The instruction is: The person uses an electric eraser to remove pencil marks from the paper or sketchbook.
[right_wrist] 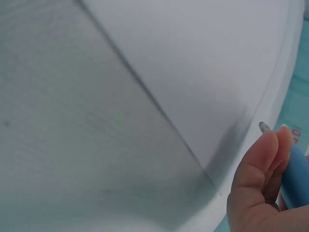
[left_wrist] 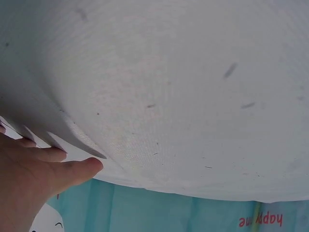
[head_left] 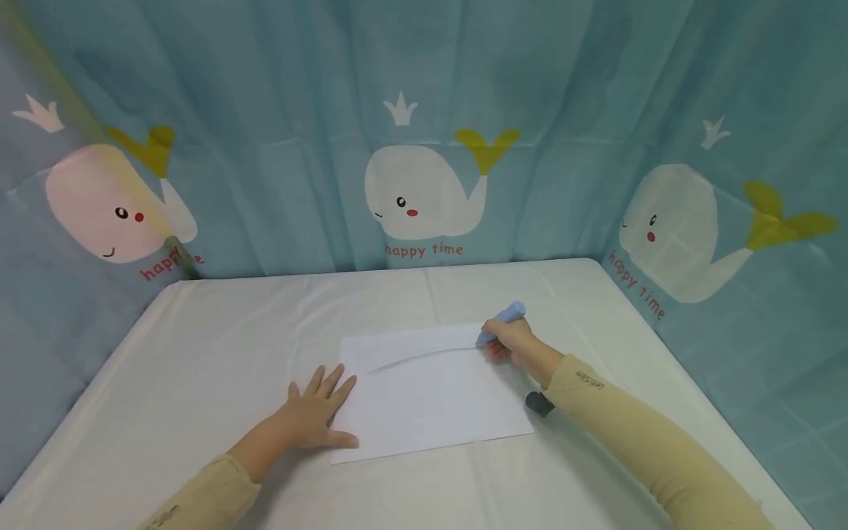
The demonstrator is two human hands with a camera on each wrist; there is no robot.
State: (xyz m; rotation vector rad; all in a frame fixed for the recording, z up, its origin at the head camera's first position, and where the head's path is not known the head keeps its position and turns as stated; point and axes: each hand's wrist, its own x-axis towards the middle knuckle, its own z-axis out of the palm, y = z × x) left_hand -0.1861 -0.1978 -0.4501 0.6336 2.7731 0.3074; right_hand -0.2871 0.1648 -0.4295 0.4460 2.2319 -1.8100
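Note:
A white sheet of paper (head_left: 430, 412) lies on the white table, with one thin grey curved line (head_left: 417, 358) across its upper part. My right hand (head_left: 513, 342) pinches a blue marker (head_left: 510, 312), its tip at the line's right end near the sheet's upper right corner. In the right wrist view the fingers of my right hand (right_wrist: 263, 179) close round the blue marker (right_wrist: 295, 176). My left hand (head_left: 310, 414) rests with spread fingers on the sheet's left edge. The left wrist view shows the left hand (left_wrist: 38, 169) flat, thumb out.
A dark cap-like object (head_left: 539, 403) lies beside the sheet's right edge, partly behind my right forearm. The white-covered table (head_left: 218, 331) reaches back to a blue curtain (head_left: 291, 199) printed with whales, which also hangs at both sides.

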